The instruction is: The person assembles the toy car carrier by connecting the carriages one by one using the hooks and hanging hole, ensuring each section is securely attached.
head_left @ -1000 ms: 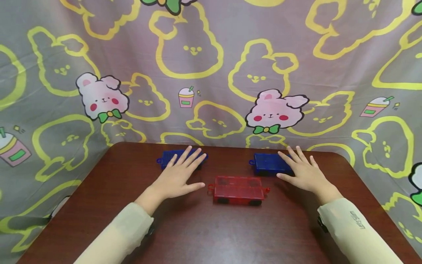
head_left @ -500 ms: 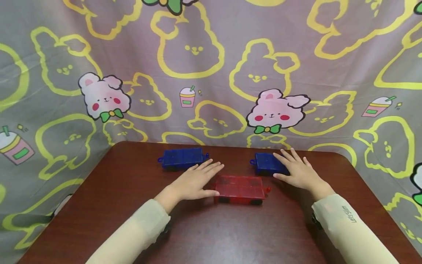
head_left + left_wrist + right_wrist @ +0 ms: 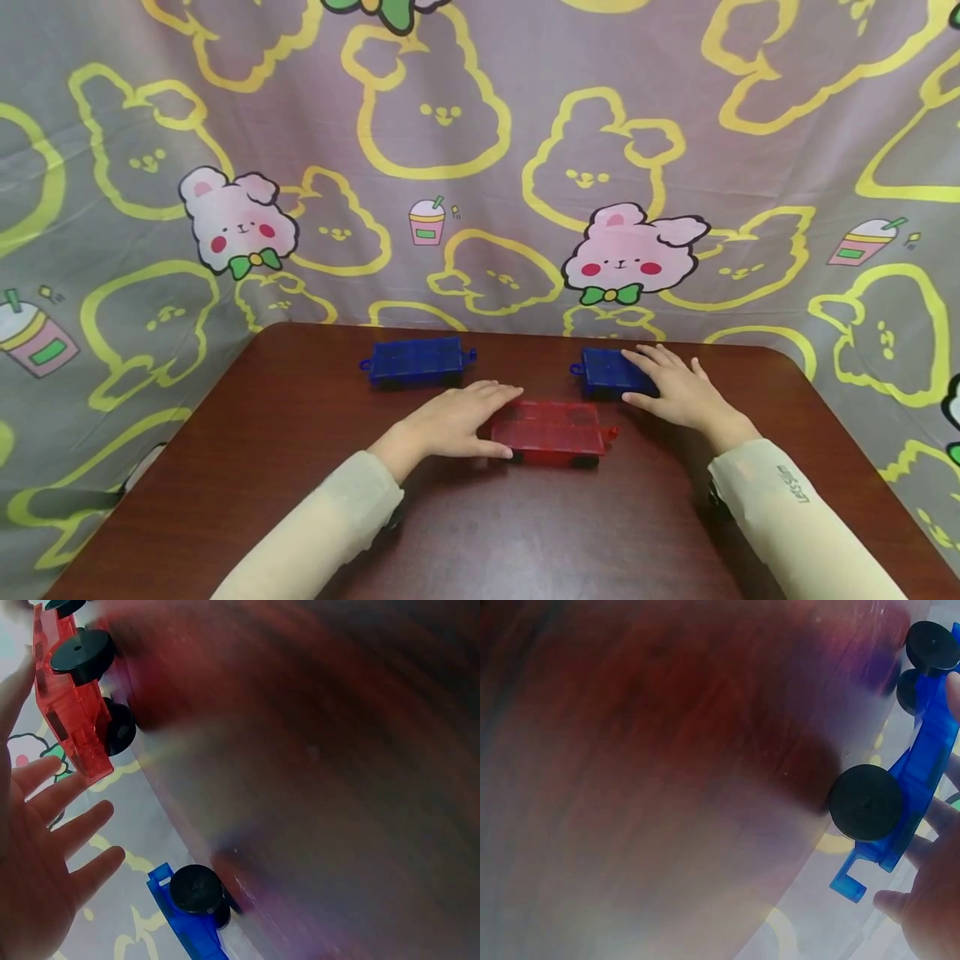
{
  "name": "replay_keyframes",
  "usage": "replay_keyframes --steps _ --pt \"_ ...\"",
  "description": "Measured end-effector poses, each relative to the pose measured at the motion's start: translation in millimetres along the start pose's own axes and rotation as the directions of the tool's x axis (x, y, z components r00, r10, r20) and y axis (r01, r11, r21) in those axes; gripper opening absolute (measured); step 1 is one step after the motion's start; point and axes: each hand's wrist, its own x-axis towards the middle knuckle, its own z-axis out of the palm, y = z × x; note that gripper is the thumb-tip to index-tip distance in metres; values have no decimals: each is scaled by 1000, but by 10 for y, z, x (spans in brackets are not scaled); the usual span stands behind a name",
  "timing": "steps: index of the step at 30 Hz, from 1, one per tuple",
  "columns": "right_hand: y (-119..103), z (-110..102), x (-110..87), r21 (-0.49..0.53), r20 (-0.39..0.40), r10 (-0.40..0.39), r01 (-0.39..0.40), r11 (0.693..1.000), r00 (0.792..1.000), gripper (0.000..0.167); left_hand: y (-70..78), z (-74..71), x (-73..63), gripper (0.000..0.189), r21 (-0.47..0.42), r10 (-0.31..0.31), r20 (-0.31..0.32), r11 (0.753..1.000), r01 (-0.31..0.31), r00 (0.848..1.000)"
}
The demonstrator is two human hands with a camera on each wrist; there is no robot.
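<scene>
A see-through red toy wagon [image 3: 551,429] with black wheels stands mid-table. My left hand [image 3: 450,421] is at its left end, thumb along the near side and fingers over the far edge. In the left wrist view, the fingers [image 3: 79,829] are spread beside the red body. My right hand [image 3: 686,392] lies over the right end of a blue toy wagon [image 3: 609,371], hiding that end. Its thumb is at the near side; in the right wrist view, the fingers show behind the blue body [image 3: 922,765].
A second blue wagon [image 3: 417,362], with a loop at its left end and a hook at its right, stands at the back left of the brown table [image 3: 480,533]. A patterned cloth [image 3: 480,200] hangs behind the table and along both sides.
My left hand has moved right and toward me, from over the left blue wagon to the red wagon's left end. My right hand has shifted slightly left and lower over its blue wagon.
</scene>
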Motion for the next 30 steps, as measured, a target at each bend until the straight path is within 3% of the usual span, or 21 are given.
replay_keyframes --steps 9,17,30 --pt "12 27 48 -21 -19 -48 47 999 999 73 25 7 47 83 -15 16 24 1000 -16 1000" --pt "41 20 30 29 -35 -76 77 997 997 70 6 9 68 79 -56 41 23 998 -39 999" --pt "65 -45 -64 7 -88 -96 97 995 991 68 -7 -29 80 76 -127 25 32 992 -20 999"
